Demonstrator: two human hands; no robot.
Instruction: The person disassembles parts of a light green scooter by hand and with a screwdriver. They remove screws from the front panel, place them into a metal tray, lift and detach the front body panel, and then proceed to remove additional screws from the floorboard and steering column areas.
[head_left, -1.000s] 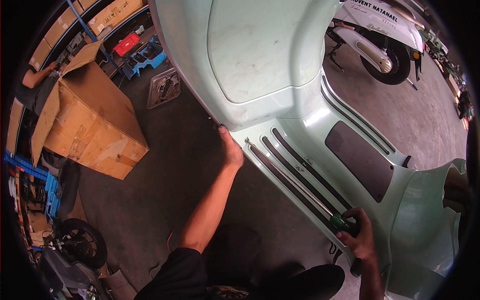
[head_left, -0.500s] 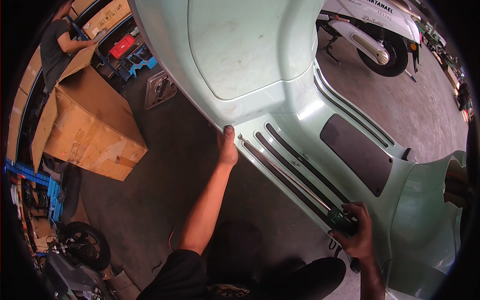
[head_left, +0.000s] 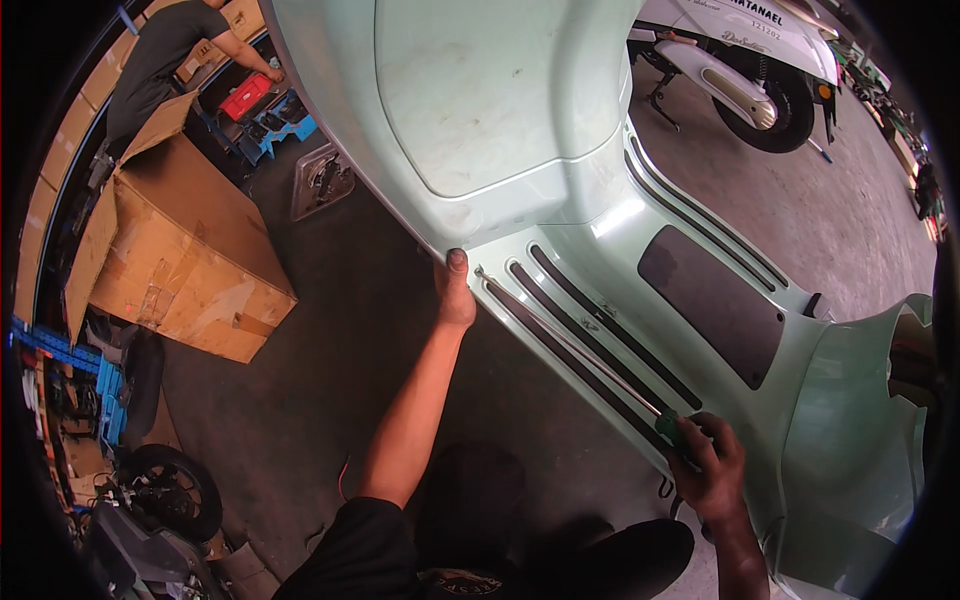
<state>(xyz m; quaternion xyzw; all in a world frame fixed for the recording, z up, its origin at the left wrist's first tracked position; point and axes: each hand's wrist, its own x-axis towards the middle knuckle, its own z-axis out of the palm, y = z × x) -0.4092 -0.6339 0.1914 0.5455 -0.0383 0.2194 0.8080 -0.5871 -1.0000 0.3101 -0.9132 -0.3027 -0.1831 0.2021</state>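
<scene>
A pale green scooter body [head_left: 480,110] fills the middle and right, with black rubber strips [head_left: 570,290] running along its footboard. My left hand [head_left: 455,292] grips the footboard's outer edge at the front corner, thumb on top and fingers hidden underneath. In my right hand [head_left: 712,462], lower right, is the green handle of a long screwdriver [head_left: 600,363]. Its thin metal shaft lies low over the outer strip. The tip reaches the strip's front end, close to my left thumb; whether it sits in a screw or under the strip I cannot tell.
To the left stands an open cardboard box [head_left: 200,270], with a metal tray [head_left: 322,182] of parts beyond it. Another person [head_left: 165,65] leans toward a red toolbox [head_left: 245,95] by the shelves. A white scooter [head_left: 740,60] is parked at the far right.
My right hand has shifted its fingers around the screwdriver handle, the wrist moving slightly. My left hand stays in place. The other person has moved right and reaches toward the red toolbox.
</scene>
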